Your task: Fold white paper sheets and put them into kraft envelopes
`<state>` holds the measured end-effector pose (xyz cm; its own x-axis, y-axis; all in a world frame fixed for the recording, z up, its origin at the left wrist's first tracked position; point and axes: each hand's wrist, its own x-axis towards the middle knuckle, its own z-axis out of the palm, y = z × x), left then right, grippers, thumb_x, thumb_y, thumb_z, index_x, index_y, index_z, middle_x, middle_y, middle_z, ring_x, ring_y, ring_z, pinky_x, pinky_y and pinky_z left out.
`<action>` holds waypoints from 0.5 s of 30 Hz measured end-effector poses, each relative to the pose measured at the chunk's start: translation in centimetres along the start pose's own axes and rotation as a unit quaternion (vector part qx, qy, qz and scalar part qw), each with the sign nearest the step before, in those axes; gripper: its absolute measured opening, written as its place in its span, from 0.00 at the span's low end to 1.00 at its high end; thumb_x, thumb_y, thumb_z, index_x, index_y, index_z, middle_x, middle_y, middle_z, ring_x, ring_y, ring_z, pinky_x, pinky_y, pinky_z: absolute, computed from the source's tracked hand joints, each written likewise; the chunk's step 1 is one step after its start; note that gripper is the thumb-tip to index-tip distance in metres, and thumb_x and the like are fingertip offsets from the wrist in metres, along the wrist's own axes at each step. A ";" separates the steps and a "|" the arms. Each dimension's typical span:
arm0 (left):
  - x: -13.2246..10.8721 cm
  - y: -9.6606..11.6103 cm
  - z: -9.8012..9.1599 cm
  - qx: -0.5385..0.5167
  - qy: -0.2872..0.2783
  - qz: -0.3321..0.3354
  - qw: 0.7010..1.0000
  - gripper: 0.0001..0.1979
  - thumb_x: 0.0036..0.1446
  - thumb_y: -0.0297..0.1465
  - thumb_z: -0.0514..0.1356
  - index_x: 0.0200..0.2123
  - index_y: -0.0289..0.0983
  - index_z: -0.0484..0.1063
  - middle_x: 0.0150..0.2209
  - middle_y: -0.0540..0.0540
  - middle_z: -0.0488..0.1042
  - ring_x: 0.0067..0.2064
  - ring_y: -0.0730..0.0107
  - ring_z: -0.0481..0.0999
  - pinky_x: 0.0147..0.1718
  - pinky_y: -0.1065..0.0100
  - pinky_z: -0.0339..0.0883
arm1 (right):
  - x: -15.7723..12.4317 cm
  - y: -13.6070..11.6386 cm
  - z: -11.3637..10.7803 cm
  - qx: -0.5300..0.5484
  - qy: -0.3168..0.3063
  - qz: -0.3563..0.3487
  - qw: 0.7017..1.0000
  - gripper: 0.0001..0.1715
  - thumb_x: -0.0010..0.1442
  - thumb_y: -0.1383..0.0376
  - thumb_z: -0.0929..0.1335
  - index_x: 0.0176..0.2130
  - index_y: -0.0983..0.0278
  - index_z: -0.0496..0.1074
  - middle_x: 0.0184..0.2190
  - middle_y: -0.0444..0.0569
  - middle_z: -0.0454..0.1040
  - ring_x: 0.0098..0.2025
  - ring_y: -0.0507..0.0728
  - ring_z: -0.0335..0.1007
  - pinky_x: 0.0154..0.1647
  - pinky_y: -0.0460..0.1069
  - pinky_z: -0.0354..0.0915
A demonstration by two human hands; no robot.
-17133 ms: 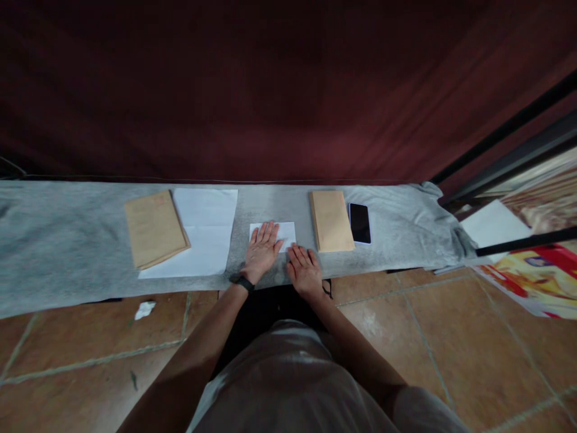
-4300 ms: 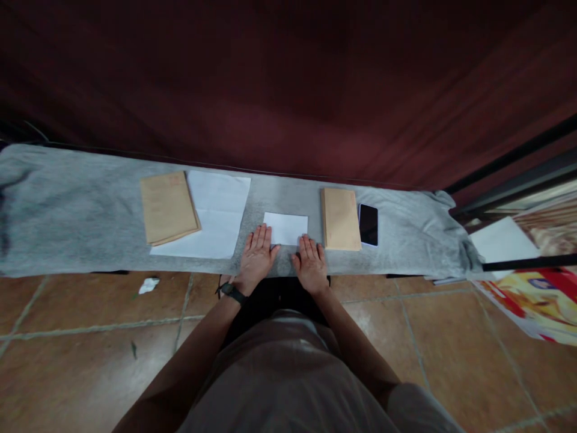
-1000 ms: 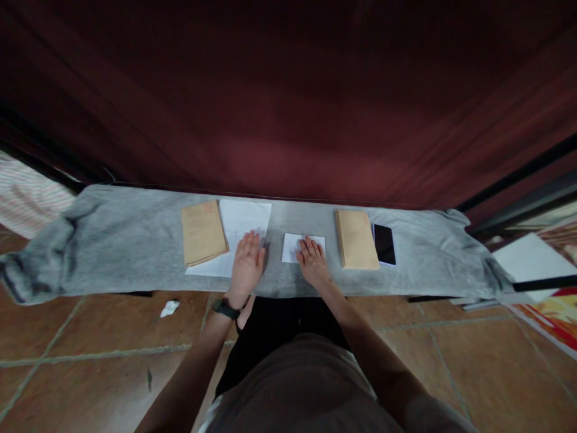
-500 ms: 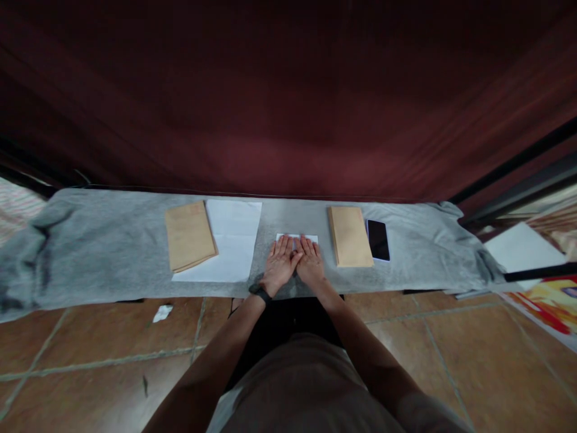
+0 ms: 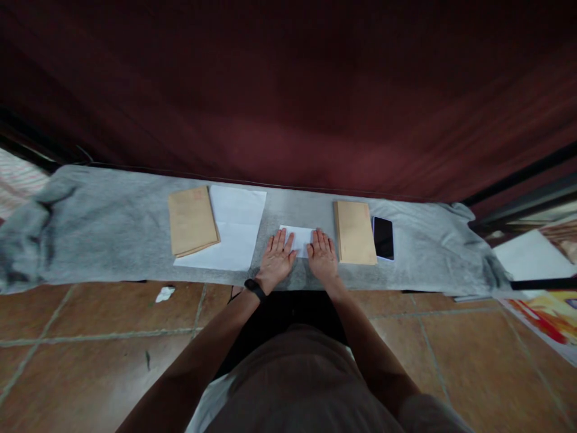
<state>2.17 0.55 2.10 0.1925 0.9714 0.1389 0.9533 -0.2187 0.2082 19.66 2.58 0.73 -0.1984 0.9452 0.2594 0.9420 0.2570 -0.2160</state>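
Note:
A small white piece of paper (image 5: 301, 239), seemingly folded, lies flat on the grey cloth in front of me. My left hand (image 5: 276, 258) rests flat over its left end, fingers stretched out. Over the right end my right hand (image 5: 323, 255) lies flat too, its fingers extended. The middle of the paper shows between the two hands. To the left, a stack of brown envelopes (image 5: 193, 221) sits partly on larger white paper sheets (image 5: 237, 225). A thicker stack of brown envelopes (image 5: 356, 233) lies right of my right hand.
A dark-screened phone (image 5: 383, 239) lies beside the right stack. Grey cloth (image 5: 112, 234) covers the narrow bench, rumpled at both ends. A dark red curtain (image 5: 288, 144) hangs behind it. A white scrap (image 5: 164, 293) lies on the tiled floor.
My hands have moved apart, from close together on the paper to its left and right ends, uncovering its middle. The camera view has shifted slightly.

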 end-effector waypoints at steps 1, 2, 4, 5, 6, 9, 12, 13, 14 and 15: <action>-0.1 0.0 0.0 0.001 0.001 -0.005 1.000 0.31 0.71 0.39 0.47 0.72 0.33 0.51 0.74 0.34 0.44 0.75 0.52 0.45 0.71 0.47 0.45 | -0.1 0.1 0.0 0.000 0.006 0.004 1.000 0.32 0.75 0.59 0.54 0.71 0.72 0.55 0.71 0.61 0.57 0.72 0.64 0.53 0.71 0.62 0.52; -0.2 0.1 0.0 0.001 0.001 -0.010 1.000 0.31 0.71 0.40 0.47 0.72 0.33 0.51 0.74 0.34 0.44 0.75 0.51 0.45 0.71 0.46 0.46 | -0.3 0.2 0.0 0.000 0.012 0.008 1.000 0.32 0.75 0.59 0.54 0.71 0.72 0.55 0.70 0.61 0.58 0.72 0.64 0.53 0.71 0.62 0.52; -0.3 0.2 0.0 0.003 0.001 -0.016 1.000 0.32 0.71 0.40 0.47 0.72 0.34 0.51 0.74 0.34 0.45 0.75 0.50 0.45 0.70 0.45 0.46 | -0.6 0.4 0.1 0.001 0.023 0.013 1.000 0.33 0.75 0.58 0.54 0.71 0.72 0.55 0.70 0.62 0.58 0.71 0.65 0.54 0.70 0.63 0.53; -0.4 0.3 0.0 0.004 0.001 -0.017 1.000 0.32 0.70 0.40 0.47 0.72 0.34 0.51 0.74 0.34 0.45 0.75 0.50 0.45 0.70 0.45 0.46 | -0.7 0.5 0.0 0.001 0.026 0.015 1.000 0.33 0.75 0.58 0.54 0.71 0.72 0.56 0.70 0.63 0.58 0.71 0.65 0.54 0.70 0.63 0.53; -0.4 0.4 0.0 0.004 0.001 -0.018 1.000 0.32 0.70 0.40 0.47 0.72 0.33 0.51 0.74 0.34 0.45 0.75 0.49 0.45 0.70 0.45 0.46 | -0.8 0.6 0.0 0.001 0.026 0.015 1.000 0.33 0.75 0.58 0.54 0.70 0.73 0.56 0.70 0.63 0.58 0.71 0.65 0.54 0.70 0.63 0.54; -0.4 0.6 0.1 0.007 0.002 -0.022 1.000 0.32 0.71 0.40 0.46 0.72 0.33 0.50 0.74 0.33 0.45 0.75 0.49 0.45 0.70 0.43 0.46 | -0.8 0.6 -0.4 0.002 0.021 0.024 0.999 0.32 0.75 0.59 0.55 0.70 0.74 0.57 0.70 0.65 0.59 0.71 0.66 0.55 0.69 0.64 0.55; -0.3 0.7 0.2 0.007 0.001 -0.028 1.000 0.32 0.70 0.40 0.46 0.73 0.33 0.49 0.74 0.32 0.44 0.75 0.49 0.44 0.69 0.41 0.45 | -0.6 0.2 -0.9 0.005 0.017 0.035 0.999 0.31 0.75 0.61 0.55 0.70 0.74 0.57 0.70 0.65 0.58 0.72 0.65 0.53 0.69 0.64 0.54; -0.3 0.8 0.3 0.007 -0.001 -0.030 1.000 0.32 0.70 0.39 0.46 0.73 0.33 0.49 0.74 0.32 0.44 0.75 0.49 0.44 0.69 0.41 0.45 | -0.5 -0.1 -1.0 0.009 0.015 0.030 0.999 0.31 0.75 0.61 0.55 0.69 0.74 0.57 0.70 0.64 0.58 0.72 0.64 0.52 0.70 0.63 0.54; -0.3 0.8 0.3 0.007 -0.003 -0.032 0.999 0.32 0.70 0.39 0.47 0.73 0.32 0.50 0.74 0.31 0.43 0.75 0.49 0.44 0.69 0.41 0.45 | -0.5 -0.4 -1.2 0.015 0.009 0.018 1.000 0.31 0.75 0.61 0.55 0.69 0.74 0.57 0.71 0.63 0.57 0.73 0.63 0.51 0.70 0.62 0.53; -0.3 0.8 0.4 0.006 -0.004 -0.033 0.999 0.32 0.70 0.38 0.47 0.72 0.32 0.50 0.74 0.31 0.43 0.75 0.49 0.44 0.69 0.42 0.44 | -0.4 -0.8 -1.2 0.022 -0.001 0.000 1.000 0.31 0.75 0.61 0.55 0.69 0.74 0.58 0.71 0.62 0.56 0.73 0.62 0.51 0.71 0.61 0.53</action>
<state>2.99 0.12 1.89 0.1312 0.9843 0.1181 0.9668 -0.1534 0.2044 19.34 1.72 1.94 -0.1993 0.9454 0.2579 0.9291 0.2660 -0.2570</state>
